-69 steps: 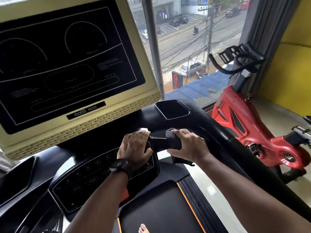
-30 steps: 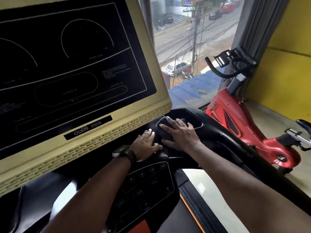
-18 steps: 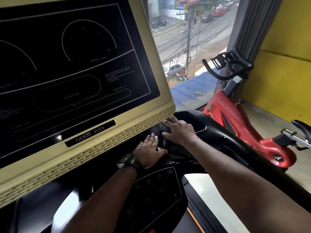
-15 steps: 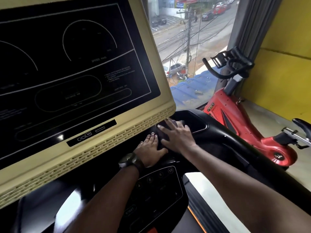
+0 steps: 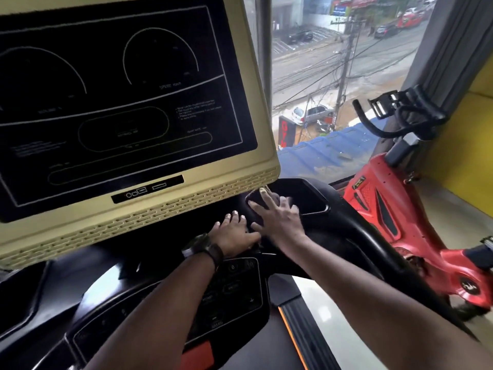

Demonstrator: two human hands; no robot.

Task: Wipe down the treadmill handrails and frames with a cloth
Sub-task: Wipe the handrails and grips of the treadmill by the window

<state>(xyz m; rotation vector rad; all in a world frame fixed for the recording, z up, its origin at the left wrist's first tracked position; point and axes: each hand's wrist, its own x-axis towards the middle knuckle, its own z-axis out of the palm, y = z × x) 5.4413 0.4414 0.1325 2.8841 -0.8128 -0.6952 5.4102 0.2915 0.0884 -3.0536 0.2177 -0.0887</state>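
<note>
Your right hand [image 5: 277,218] lies flat with the fingers spread, pressing a dark cloth [image 5: 253,202] against the black treadmill frame [image 5: 354,231] just below the lower right corner of the console screen [image 5: 128,102]. This grip is not a closed one: the cloth is pinned under the palm and fingers, not clamped between them. Most of the cloth is hidden under the hand and blurred. Your left hand [image 5: 234,235] rests open and flat on the frame just beside it, holding nothing. A watch [image 5: 205,249] sits on the left wrist.

Hazards, as judged from this position:
- The cloth may slip out from under the flat palm, because nothing clamps it.
- The left wrist lies directly above the button panel [image 5: 234,287]. A shift of weight may press a key.
- The recessed tray [image 5: 304,196] beside the right fingers can catch a fold of cloth at its rim.
- The right handrail [image 5: 400,268] does not yet have the cloth on it.

The frame surface is glossy black plastic, curved, and reflects the window light. The treadmill stands against a window [image 5: 333,76] that overlooks a street. A red exercise bike [image 5: 400,217] stands to the right, near a grey curtain [image 5: 448,49] and a yellow wall [image 5: 474,142]. The floor [image 5: 314,300] is pale and shiny.
</note>
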